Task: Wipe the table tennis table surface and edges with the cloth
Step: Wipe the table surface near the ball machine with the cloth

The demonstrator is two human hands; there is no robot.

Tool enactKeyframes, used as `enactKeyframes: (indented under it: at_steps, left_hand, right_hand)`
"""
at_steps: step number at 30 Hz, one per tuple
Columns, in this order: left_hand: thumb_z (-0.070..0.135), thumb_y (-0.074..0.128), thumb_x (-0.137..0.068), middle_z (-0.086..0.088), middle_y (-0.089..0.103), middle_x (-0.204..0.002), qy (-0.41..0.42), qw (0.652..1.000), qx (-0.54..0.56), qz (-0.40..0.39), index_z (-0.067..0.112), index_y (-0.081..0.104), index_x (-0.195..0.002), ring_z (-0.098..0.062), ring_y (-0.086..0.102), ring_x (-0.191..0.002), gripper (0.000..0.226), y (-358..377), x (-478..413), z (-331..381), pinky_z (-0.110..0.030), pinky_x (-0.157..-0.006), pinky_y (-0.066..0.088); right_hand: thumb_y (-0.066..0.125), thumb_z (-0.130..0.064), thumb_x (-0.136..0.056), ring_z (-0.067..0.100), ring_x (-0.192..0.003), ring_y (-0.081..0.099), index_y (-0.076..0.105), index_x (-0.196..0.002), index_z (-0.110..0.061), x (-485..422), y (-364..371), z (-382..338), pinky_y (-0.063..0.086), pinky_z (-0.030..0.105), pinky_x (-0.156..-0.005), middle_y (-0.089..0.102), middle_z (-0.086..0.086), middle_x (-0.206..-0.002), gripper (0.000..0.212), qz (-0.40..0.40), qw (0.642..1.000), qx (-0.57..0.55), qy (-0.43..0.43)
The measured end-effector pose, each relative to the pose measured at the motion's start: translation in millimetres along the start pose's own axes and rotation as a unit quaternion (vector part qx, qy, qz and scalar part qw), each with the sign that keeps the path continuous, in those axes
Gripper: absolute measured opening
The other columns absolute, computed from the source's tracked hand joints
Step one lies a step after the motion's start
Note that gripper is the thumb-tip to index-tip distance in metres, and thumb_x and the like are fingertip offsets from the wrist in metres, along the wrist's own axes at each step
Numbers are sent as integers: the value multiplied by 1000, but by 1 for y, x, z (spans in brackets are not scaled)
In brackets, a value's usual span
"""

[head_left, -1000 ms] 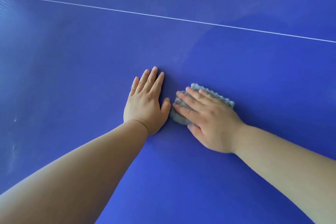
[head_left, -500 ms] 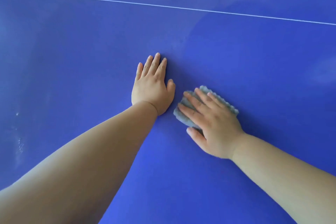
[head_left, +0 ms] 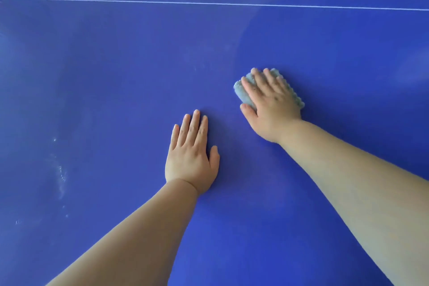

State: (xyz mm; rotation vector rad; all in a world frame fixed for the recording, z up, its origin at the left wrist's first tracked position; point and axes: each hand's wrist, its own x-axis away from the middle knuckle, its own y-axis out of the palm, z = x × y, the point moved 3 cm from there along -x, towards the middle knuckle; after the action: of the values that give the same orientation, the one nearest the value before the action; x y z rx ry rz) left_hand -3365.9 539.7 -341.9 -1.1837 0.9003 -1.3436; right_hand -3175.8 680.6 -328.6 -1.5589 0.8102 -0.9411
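A grey cloth (head_left: 240,91) lies bunched on the blue table (head_left: 116,72), to the right on the surface and well short of the thin white line (head_left: 209,3) that crosses its far part. The right hand (head_left: 270,104) lies flat on top of it — fingers straight and slightly spread, pressing the cloth down rather than curling round it, the thumb lying along its near-left side. Grey fabric shows past the hand on the left, and a scalloped hem peeks out along the hand's right side; hand and cloth are slightly blurred. Nearer and to the left, apart from the cloth, the left hand (head_left: 190,158) rests palm down on the bare surface, its fingers straight and held close together, thumb out to the right, holding nothing. Both forearms are bare and reach in from the near side. Far to the left, a pale streak of smudges (head_left: 60,175) and a few white specks mark the surface — well apart from both hands. Soft glare dulls the blue beyond the line.
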Motion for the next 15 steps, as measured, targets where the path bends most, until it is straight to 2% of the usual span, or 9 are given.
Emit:
enactKeyframes:
  at_steps: [3,5,7,8,10,13,15]
  left_hand:
    - [43,28,-98,3,7,-174,0,1000,4,-2,17,19,-166,-18,0,-161,73,1,0,0,-41,-130,1]
    - [41,28,-97,3,8,-174,-2,1000,9,-4,18,20,-166,-18,1,-161,73,-1,-1,0,-41,-131,1]
    - [39,26,-97,2,7,-174,-2,1000,7,-7,18,19,-166,-19,0,-161,73,-2,-1,1,-41,-131,0]
    - [39,26,-97,2,6,-174,-1,1000,3,-10,17,18,-166,-19,0,-161,73,-1,-2,1,-41,-130,0]
    - [39,26,-97,2,5,-174,-4,1000,-4,-14,18,16,-167,-20,-2,-161,73,0,-2,0,-41,-130,-1]
    - [40,28,-98,2,6,-174,-2,1000,-7,-8,18,16,-166,-20,0,-161,73,2,-2,0,-42,-131,1]
    - [40,28,-97,1,6,-174,0,1000,-6,-7,18,17,-166,-20,-1,-161,73,3,-2,-1,-42,-131,1]
  right_hand:
    - [40,-53,-101,32,-159,13,31,-162,-25,75,17,-41,10,49,-129,21,6,-172,67,-10,981,8,-196]
    - [42,-49,-104,28,-160,9,29,-163,-27,110,25,-47,12,49,-129,18,2,-173,64,-30,963,9,-267]
    - [44,-44,-106,27,-160,12,30,-163,-25,101,22,-34,16,49,-129,19,3,-172,62,-42,954,17,-297]
    - [46,-42,-106,28,-159,14,30,-163,-24,84,19,-25,16,48,-129,19,5,-172,63,-46,958,23,-282]
    - [45,-43,-106,31,-159,12,23,-165,-22,37,7,-2,11,47,-130,15,7,-172,66,-38,983,13,-180]
    - [25,-58,-104,28,-161,0,7,-166,-23,-18,-7,25,-1,42,-130,4,5,-174,74,-41,999,-14,-4]
    - [21,-64,-102,30,-160,3,11,-166,-22,-20,-8,16,0,43,-130,8,5,-174,78,-27,999,-6,28]
